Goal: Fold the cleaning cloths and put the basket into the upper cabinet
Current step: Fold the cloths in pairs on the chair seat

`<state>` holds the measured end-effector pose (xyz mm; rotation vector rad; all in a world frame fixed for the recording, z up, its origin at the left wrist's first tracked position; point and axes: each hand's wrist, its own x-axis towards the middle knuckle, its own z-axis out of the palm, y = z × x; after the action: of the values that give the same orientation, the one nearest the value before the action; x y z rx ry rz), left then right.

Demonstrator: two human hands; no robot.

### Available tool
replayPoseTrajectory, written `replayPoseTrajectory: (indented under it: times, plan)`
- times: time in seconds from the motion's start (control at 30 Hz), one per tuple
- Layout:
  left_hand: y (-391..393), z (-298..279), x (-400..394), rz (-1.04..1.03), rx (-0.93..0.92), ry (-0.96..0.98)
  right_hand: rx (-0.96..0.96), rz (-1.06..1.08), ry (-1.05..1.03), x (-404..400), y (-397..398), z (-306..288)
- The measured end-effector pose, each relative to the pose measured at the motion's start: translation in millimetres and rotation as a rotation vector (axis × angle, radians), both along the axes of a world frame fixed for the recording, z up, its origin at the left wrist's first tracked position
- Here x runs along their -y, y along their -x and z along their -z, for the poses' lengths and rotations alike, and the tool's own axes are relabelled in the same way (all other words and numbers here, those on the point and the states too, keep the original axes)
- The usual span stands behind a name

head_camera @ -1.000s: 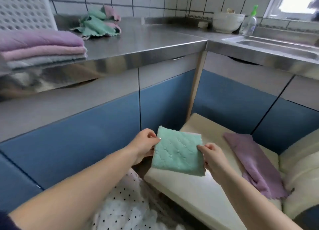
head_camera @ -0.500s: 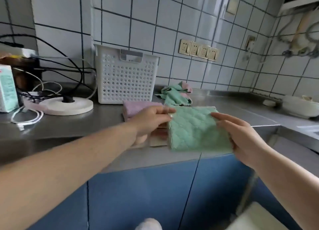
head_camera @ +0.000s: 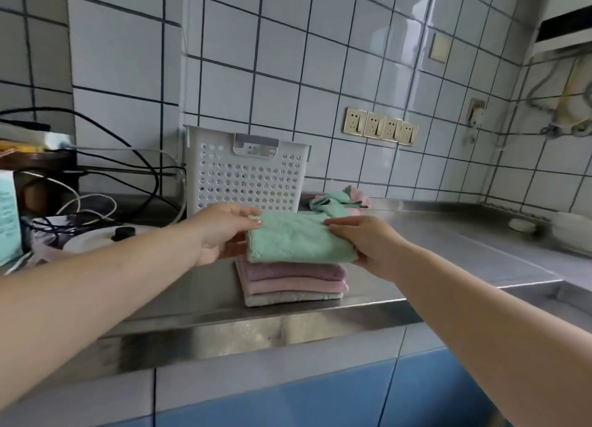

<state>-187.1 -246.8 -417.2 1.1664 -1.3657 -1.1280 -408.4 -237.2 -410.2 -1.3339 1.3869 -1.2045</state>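
Note:
A folded green cloth (head_camera: pixel 296 239) lies on top of a stack of folded purple, pink and white cloths (head_camera: pixel 293 282) on the steel counter (head_camera: pixel 448 250). My left hand (head_camera: pixel 221 231) pinches the green cloth's left edge. Its right edge is gripped by my right hand (head_camera: pixel 365 239). Behind the stack stands a white perforated basket (head_camera: pixel 245 173) against the tiled wall. A heap of unfolded green and pink cloths (head_camera: pixel 341 199) lies to the right of the basket.
Black and white cables (head_camera: pixel 105 177) and a round white appliance base (head_camera: pixel 96 234) crowd the counter's left. A teal carton (head_camera: pixel 8 215) stands at the far left edge. A white bowl (head_camera: pixel 573 234) sits at far right. Wall sockets (head_camera: pixel 381 129) are above the counter.
I have raised the green cloth from low by the cabinets up to the counter and brought it down onto the folded stack. The view has lifted with it.

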Motion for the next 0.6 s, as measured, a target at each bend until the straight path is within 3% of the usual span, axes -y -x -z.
replayPoseTrajectory:
  times: [0.37, 0.43, 0.53, 0.6]
  plan:
    - [-6, 13, 6, 0.067, -0.001, -0.126, -0.218, 0.033, -0.027, 28, 0, 17]
    - [-9, 15, 9, -0.012, 0.192, -0.013, -0.341, 0.042, -0.002, 26, 1, 15]
    - [-9, 2, 10, -0.175, 0.564, 0.330, -0.648, 0.050, 0.112, 23, -4, -2]
    - [0, -11, 9, -0.123, 0.677, 0.495, -0.786, 0.028, 0.195, 22, -11, -13]
